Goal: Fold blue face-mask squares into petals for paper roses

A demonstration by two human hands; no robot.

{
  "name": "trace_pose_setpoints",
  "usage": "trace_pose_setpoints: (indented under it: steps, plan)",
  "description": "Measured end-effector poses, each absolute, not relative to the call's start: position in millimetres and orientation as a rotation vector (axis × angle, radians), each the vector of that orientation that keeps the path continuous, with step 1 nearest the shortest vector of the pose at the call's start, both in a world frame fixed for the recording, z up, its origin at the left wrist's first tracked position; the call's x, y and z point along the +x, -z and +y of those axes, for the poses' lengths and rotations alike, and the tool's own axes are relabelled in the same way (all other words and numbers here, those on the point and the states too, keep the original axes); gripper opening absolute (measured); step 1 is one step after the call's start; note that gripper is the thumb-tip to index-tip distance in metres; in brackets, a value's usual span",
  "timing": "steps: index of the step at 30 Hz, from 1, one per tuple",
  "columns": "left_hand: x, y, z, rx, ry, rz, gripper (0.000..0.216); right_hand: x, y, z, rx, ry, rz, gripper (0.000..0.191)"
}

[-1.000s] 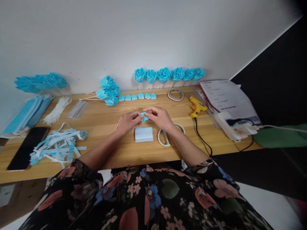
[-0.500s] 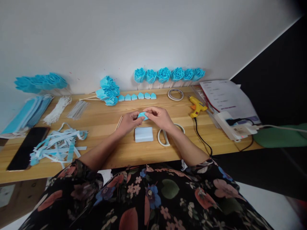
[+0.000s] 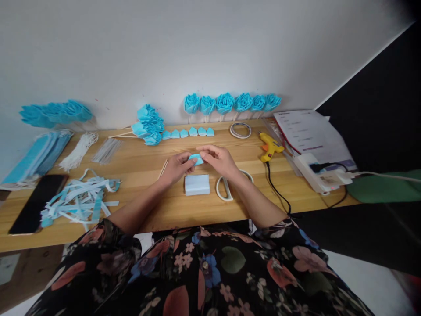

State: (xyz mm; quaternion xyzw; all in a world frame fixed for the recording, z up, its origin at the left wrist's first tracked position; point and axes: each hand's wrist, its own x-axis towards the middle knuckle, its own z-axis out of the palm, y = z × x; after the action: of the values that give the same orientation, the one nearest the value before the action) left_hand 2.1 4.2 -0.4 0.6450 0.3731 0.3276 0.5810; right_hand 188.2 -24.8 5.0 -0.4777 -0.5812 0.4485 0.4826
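My left hand [image 3: 176,167] and my right hand [image 3: 219,160] meet over the middle of the wooden table [image 3: 151,206]. Both pinch a small folded blue piece [image 3: 196,159] between their fingertips. Just below it lies a stack of pale blue squares [image 3: 197,184]. White-handled scissors [image 3: 226,188] rest under my right wrist. A thin wooden stick [image 3: 163,168] lies beside my left hand.
A row of small folded blue pieces [image 3: 188,132] and blue paper roses [image 3: 230,102] line the wall. More roses [image 3: 149,124] lie at back centre-left. Yellow glue gun [image 3: 269,146], tape roll [image 3: 240,130], papers [image 3: 309,134] and power strip [image 3: 324,177] sit right. Blue scraps [image 3: 80,199], phone [image 3: 36,202], masks [image 3: 36,156] left.
My fingers have shifted slightly on the folded blue piece, turning it a little between both hands. Nothing else has moved.
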Motion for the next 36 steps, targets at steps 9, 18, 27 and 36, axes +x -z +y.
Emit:
trace_pose_setpoints:
  steps: [9,18,27,36]
  plan:
    - [3.8,-0.5,3.4,1.494,-0.751,0.882,0.042,189.9,-8.1,-24.2,-1.235,-1.113,-1.483,0.029]
    - [3.0,4.4,6.6,1.327,-0.776,0.788,0.039,191.6,-11.1,-23.9,-1.107,-1.134,-1.404,0.026]
    - [2.7,3.6,5.5,1.385,-0.749,0.771,0.04,193.7,-6.0,-22.1,-1.114,-1.143,-1.548,0.023]
    - [2.4,3.4,6.0,1.415,-0.815,0.796,0.036,192.5,-9.0,-21.4,-1.135,-1.135,-1.366,0.031]
